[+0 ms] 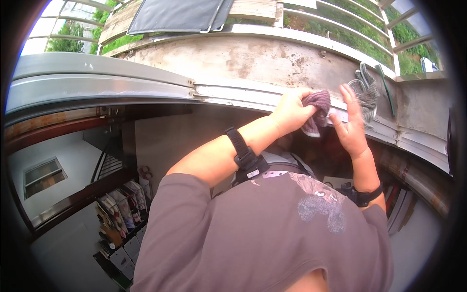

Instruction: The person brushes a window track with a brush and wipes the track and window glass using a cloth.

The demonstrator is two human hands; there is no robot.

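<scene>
A folded purple-brown ribbed cloth (318, 107) with a pale edge is pinched in my left hand (293, 111), above the white window track (240, 95). My right hand (352, 124) is raised just right of the cloth, fingers spread, with nothing seen in it and slightly blurred. Behind it a grey knitted glove (366, 91) lies on the stained sill ledge (262, 58). A thin dark green strip (386, 89) rests on the ledge right of the glove.
Metal bars (350, 18) enclose the ledge, with greenery outside. A dark flat panel (178, 16) leans by wooden boards (251, 9) at the far side. The grey sliding window frame (98, 82) spans the left. Indoors at lower left stands a rack of shoes (116, 213).
</scene>
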